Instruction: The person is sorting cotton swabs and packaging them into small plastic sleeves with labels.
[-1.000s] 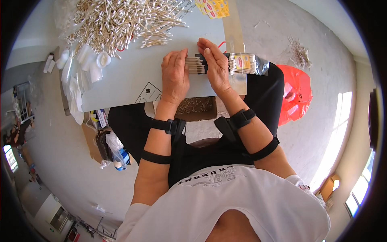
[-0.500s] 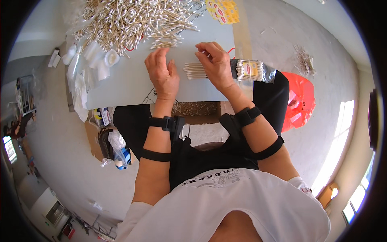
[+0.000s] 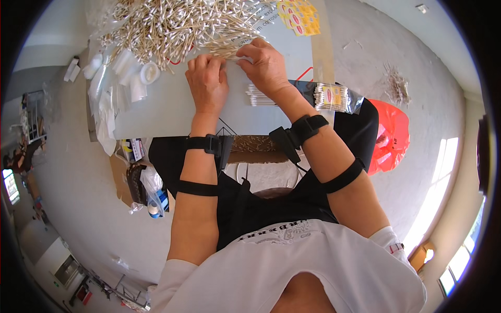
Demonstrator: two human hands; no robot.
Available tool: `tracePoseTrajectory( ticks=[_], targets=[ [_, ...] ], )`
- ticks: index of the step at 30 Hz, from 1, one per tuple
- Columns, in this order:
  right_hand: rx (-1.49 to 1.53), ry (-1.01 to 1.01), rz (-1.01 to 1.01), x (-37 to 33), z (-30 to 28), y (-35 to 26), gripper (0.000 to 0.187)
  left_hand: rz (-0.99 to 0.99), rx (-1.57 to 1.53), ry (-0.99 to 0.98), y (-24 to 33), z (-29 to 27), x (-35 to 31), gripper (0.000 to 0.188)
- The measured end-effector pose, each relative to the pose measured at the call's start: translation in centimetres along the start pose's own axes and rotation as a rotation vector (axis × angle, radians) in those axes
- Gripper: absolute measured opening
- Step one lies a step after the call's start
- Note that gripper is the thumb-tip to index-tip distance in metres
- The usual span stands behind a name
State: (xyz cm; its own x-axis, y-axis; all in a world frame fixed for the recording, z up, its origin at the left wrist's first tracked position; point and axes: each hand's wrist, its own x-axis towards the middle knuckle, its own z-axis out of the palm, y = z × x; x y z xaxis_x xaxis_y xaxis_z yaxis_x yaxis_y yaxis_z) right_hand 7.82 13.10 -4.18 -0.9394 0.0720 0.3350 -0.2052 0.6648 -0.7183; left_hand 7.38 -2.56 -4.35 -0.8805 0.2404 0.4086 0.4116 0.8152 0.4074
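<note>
Both hands are up at the near edge of the big heap of cotton swabs (image 3: 172, 26), which spills across the far part of the grey table (image 3: 172, 112). The left hand (image 3: 207, 83) lies knuckles-up with its fingers curled down at the heap's fringe; whether it has swabs pinched underneath cannot be told from here. The right hand (image 3: 266, 65) is closed in a narrow pinch on what looks like a few swabs at the edge of the heap, thumb and fingertips drawn together. Just beside the right wrist lies a small gathered bundle of swabs (image 3: 258, 96), laid side by side and flat on the table. To its right sits a clear plastic packet (image 3: 334, 97), already filled with a neat row of swabs and carrying a yellow-and-red label. So judging by the layout, one packet looks packed, one bundle is partly counted out, and the heap remains huge, so most of the sorting seems to be ahead. On the left of the table a stack of empty clear bags (image 3: 107, 101) and some small white lids or cups (image 3: 143, 73) lie waiting, nothing in them that shows. A sheet of yellow labels (image 3: 298, 15) rests at the far right edge. Below the table, a red plastic bag (image 3: 389, 138) sits on the floor, contents unclear.
</note>
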Motion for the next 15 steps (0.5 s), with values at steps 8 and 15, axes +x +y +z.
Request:
tracePoseTrajectory(
  ticks=[8, 15],
  targets=[
    [-0.086, -0.218, 0.031, 1.3, 0.0, -0.5, 0.01, -0.043, -0.09, 0.136, -1.7, 0.1, -0.4, 0.041],
    [0.192, -0.256, 0.131, 1.2, -2.3, 0.6, 0.014, 0.077, -0.056, 0.075, 0.1, -0.2, 0.9, 0.042]
  ],
)
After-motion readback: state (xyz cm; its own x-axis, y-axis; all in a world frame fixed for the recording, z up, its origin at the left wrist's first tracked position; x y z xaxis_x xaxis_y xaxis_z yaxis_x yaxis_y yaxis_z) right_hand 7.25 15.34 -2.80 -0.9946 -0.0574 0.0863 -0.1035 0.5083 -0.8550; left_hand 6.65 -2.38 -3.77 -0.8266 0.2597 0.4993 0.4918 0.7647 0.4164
